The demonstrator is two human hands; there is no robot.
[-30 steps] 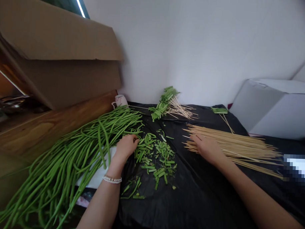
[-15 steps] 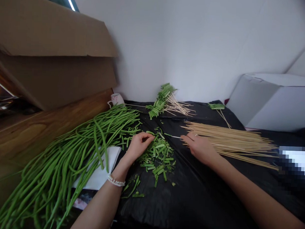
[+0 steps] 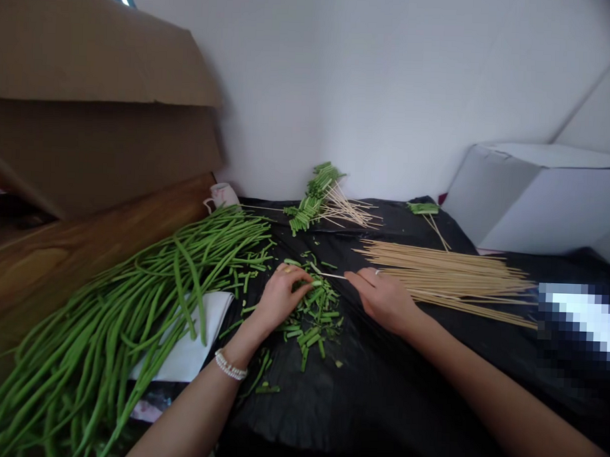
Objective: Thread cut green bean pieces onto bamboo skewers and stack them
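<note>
My left hand, with bracelets at its wrist, is closed in a pinch on a short cut piece of green bean above the pile of cut bean pieces. Between the fingers of my right hand is a thin bamboo skewer. Its tip points left, close to the bean piece; whether the two touch I cannot tell. Long green beans lie in a big heap left of my left hand. Loose bamboo skewers lie behind and right of my right hand.
Threaded bean skewers are stacked by the wall, and another bean skewer lies farther right. A pinkish mug stands at the back left. A cardboard box is at left, a white box at right. Black plastic sheeting covers the surface.
My left hand has taken a bean piece from the pile and turned slightly right. The right hand has brought the skewer's tip nearer to it. The view has shifted slightly.
</note>
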